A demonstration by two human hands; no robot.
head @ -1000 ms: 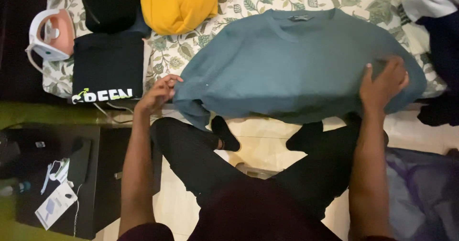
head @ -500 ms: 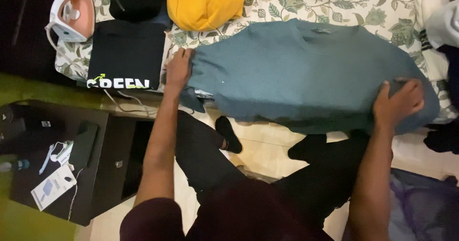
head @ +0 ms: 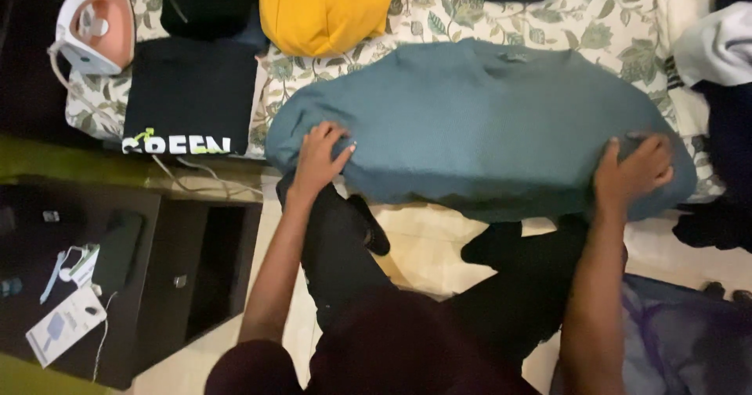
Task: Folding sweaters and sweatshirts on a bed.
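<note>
A teal sweatshirt [head: 478, 121] lies spread on the floral bedsheet [head: 439, 15], its lower edge hanging over the bed's front edge. My left hand [head: 319, 158] rests on its lower left part, fingers curled into the folded-in sleeve fabric. My right hand [head: 631, 172] grips the cloth at the lower right corner. My legs in black trousers [head: 345, 262] and black socks are below the bed edge.
A folded black shirt with pale print [head: 186, 97] lies left of the sweatshirt, a pink and white iron [head: 92, 28] beyond it. A yellow garment [head: 325, 7] and dark clothes lie at the back. A dark side table [head: 102, 269] with papers stands at left; a purple cloth [head: 689, 340] lies at right.
My left hand has moved from the sweatshirt's left edge down and right onto its lower left part, folding the sleeve in. My right hand has stayed at the lower right corner.
</note>
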